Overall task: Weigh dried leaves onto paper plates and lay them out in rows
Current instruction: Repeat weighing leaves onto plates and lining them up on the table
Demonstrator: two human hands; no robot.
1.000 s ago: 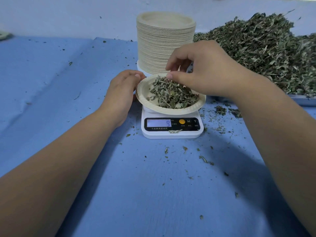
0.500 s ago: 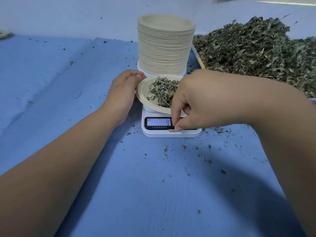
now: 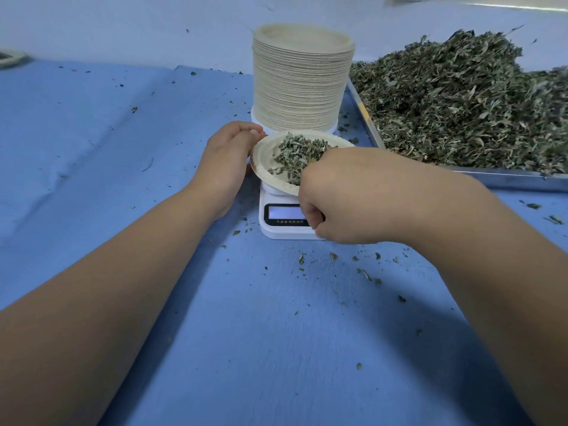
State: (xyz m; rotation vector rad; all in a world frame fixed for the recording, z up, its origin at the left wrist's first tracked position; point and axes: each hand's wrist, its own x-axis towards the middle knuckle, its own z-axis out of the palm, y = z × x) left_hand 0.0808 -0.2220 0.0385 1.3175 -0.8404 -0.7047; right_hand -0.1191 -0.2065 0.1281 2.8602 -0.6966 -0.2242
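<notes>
A paper plate (image 3: 261, 162) with a small heap of dried leaves (image 3: 295, 152) sits on a white digital scale (image 3: 276, 232). My left hand (image 3: 227, 161) holds the plate's left rim with curled fingers. Over the scale's front face, my right hand (image 3: 353, 195) has its fingers curled down and pinched together, where a leaf scrap lay. It hides the plate's right side and part of the lit display (image 3: 282, 212); the reading cannot be made out. Behind the scale stands a tall stack of paper plates (image 3: 302, 78).
A big pile of dried leaves (image 3: 461, 103) fills a metal tray (image 3: 522, 181) at the right. Leaf crumbs (image 3: 365, 273) dot the blue cloth (image 3: 107, 149) in front of the scale. Something pale (image 3: 9, 58) shows at the far left edge.
My right hand came down from above the plate to the scale's front face and closed its fingers there. The left hand stayed on the plate's rim.
</notes>
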